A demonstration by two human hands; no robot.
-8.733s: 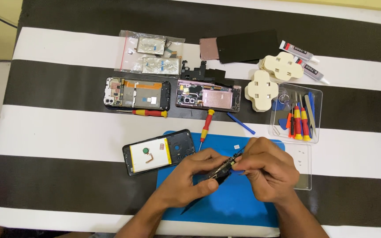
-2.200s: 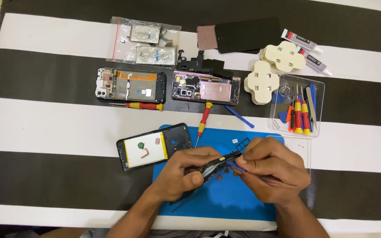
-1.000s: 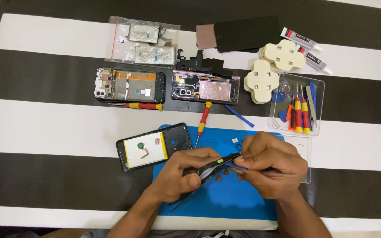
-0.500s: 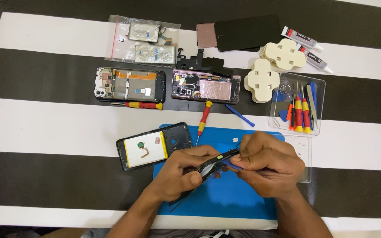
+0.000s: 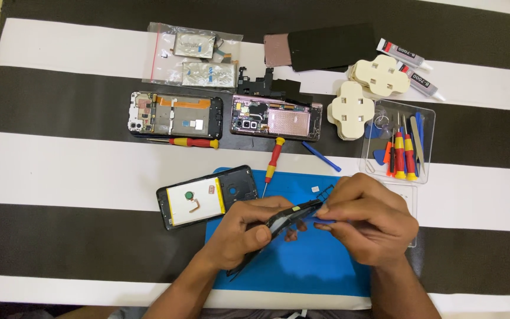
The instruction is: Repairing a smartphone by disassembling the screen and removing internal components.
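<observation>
My left hand (image 5: 246, 233) grips a dark phone body (image 5: 287, 215) tilted on edge above the blue work mat (image 5: 320, 269). My right hand (image 5: 370, 221) pinches a thin blue pry tool (image 5: 324, 223) against the phone's upper end. Left of my hands lies an opened phone back (image 5: 206, 197) with a white-and-yellow battery facing up. A red-and-yellow screwdriver (image 5: 273, 163) rests just above the mat.
On the black-and-white striped cloth lie two opened phones (image 5: 175, 114) (image 5: 275, 118), another screwdriver (image 5: 191, 142), a blue spudger (image 5: 321, 156), a bag of parts (image 5: 193, 54), dark panels (image 5: 326, 46), cream foam blocks (image 5: 355, 109), two glue tubes (image 5: 411, 68) and a clear tool tray (image 5: 399, 142).
My hands stay over the mat with the phone body; the right hand has shifted its pry tool slightly along the phone's edge. The view has barely moved.
</observation>
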